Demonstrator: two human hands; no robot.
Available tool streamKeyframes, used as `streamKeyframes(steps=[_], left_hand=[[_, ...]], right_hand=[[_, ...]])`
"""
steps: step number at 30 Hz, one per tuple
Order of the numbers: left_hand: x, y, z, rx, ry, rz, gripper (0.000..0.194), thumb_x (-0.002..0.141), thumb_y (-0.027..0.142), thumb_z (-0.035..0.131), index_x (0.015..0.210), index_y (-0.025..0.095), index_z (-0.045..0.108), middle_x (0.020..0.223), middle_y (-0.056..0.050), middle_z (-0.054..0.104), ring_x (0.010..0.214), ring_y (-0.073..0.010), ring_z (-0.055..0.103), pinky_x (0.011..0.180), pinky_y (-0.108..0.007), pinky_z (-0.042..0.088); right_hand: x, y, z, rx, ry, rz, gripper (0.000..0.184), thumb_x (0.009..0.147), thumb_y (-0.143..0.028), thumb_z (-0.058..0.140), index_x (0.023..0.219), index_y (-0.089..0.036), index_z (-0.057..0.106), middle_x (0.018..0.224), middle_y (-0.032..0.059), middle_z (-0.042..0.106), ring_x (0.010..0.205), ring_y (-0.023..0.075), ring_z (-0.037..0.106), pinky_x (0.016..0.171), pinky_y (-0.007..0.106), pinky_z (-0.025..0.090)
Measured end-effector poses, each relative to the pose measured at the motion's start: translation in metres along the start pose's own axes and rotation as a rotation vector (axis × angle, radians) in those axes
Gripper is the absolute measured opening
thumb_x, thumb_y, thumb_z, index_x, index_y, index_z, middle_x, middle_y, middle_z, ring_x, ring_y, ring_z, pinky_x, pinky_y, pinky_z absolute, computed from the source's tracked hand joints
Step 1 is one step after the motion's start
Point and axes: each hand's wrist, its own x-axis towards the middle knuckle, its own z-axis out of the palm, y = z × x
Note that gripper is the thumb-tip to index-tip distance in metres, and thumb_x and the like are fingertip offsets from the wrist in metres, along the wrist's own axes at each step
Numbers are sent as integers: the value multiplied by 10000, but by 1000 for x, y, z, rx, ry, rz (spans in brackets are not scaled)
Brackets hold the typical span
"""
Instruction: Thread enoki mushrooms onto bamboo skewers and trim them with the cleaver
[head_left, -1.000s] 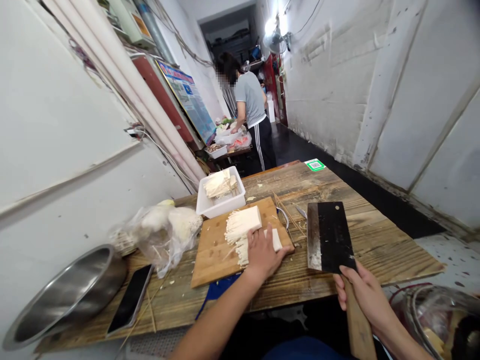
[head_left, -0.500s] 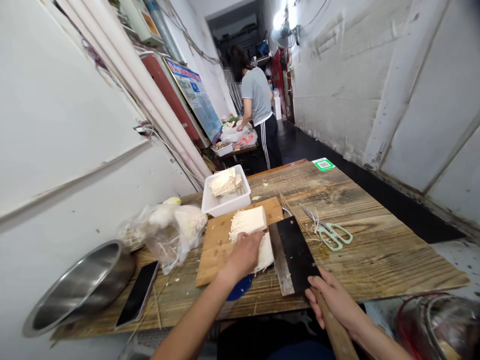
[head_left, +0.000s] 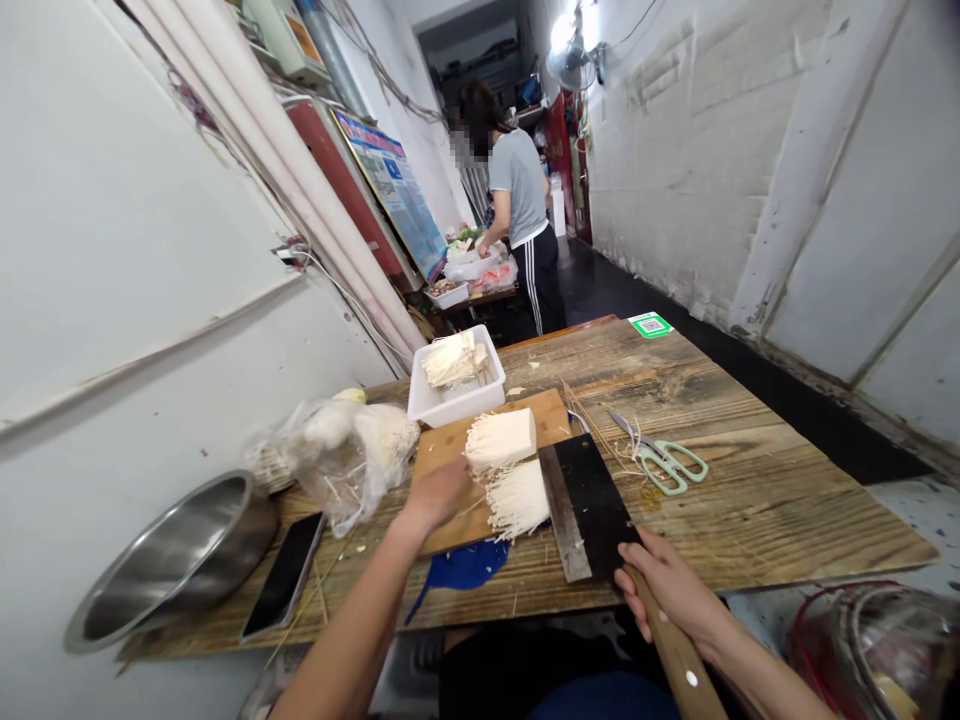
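Note:
My right hand [head_left: 664,580] is closed round the wooden handle of a cleaver [head_left: 589,505], whose dark blade is tilted above the table's front part. Two bunches of enoki mushrooms lie on a wooden cutting board [head_left: 442,450]: a farther bunch [head_left: 502,437] and a nearer bunch [head_left: 521,498] beside the blade. At the left of these bunches is my left hand [head_left: 442,492], over the board; its fingers are smeared, and I cannot tell whether they pinch anything. Under the board's front edge shows a blue cloth-like piece [head_left: 469,565].
Behind the board stands a white tub [head_left: 457,400] with more enoki. Green-handled scissors [head_left: 664,460] and thin sticks [head_left: 592,425] lie right. Plastic bags [head_left: 349,455], a phone [head_left: 286,573] and a steel basin [head_left: 172,560] are left. A person [head_left: 521,200] works farther back.
My left hand has moved left off the nearer enoki bunch, which now shows fully with its strands fanned out. The cleaver has stayed almost in place in my right hand.

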Motion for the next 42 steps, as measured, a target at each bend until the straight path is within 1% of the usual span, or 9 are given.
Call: streamKeyframes(steps=[3,6,8,10,13,17,21,30,42], left_hand=[[-2,-27,-13,11,46,-123,287,834,236,429,946,121,666,1000,-206,706,938,-327,670,758,-392,499],[1,-24,-22,16,170,-133,435,893,271,306,1148,70,596,1166,-237,637,1114,-339,591,910,-458,449],[10,-6,-24,-23,250,-5,517,933,309,212,1370,105,400,1401,-164,473,1307,-254,427,1066,-412,334],[25,17,-21,-150,271,199,568,950,391,173,1464,155,217,1534,-69,265,1408,-169,232,1149,-341,195],[55,46,-11,-336,209,350,634,938,483,157,1482,156,154,1561,-52,145,1433,-161,116,1172,-365,95],[79,61,5,-367,140,308,675,927,508,146,1466,109,224,1537,-106,215,1422,-196,168,1168,-388,124],[83,59,16,-401,157,312,660,934,482,140,1465,101,233,1538,-96,210,1425,-199,157,1173,-395,108],[88,54,23,-429,206,335,594,948,450,156,1465,172,249,1537,-41,255,1417,-163,201,1173,-354,121],[92,49,29,-383,227,305,614,945,456,154,1461,136,245,1537,-84,250,1414,-159,212,1172,-363,143]], right_hand=[[-1,-2,1,6,6,0,318,660,-443,528,786,-244,316,462,-123,471,291,58,369,256,181,358],[-7,-6,2,23,2,-1,310,659,-440,525,785,-243,321,466,-120,463,288,58,374,263,177,353],[-10,-10,4,27,5,-19,299,668,-436,520,780,-243,322,469,-120,458,287,58,379,264,176,351],[-10,-15,7,32,26,-68,286,685,-434,512,777,-242,322,478,-119,462,291,58,384,266,178,358],[0,-26,15,44,73,-181,266,704,-430,496,780,-240,326,490,-119,467,304,61,397,274,190,382],[26,-40,28,34,81,-234,224,688,-397,464,781,-233,343,480,-116,467,311,68,403,272,201,394],[41,-46,36,24,61,-204,186,674,-358,431,781,-233,343,468,-118,452,301,66,389,269,196,387],[44,-47,35,40,16,-136,138,699,-285,407,806,-237,335,463,-126,427,301,68,386,267,180,376],[46,-44,33,82,-27,-145,104,707,-243,396,801,-229,356,459,-121,432,291,71,387,250,183,376]])
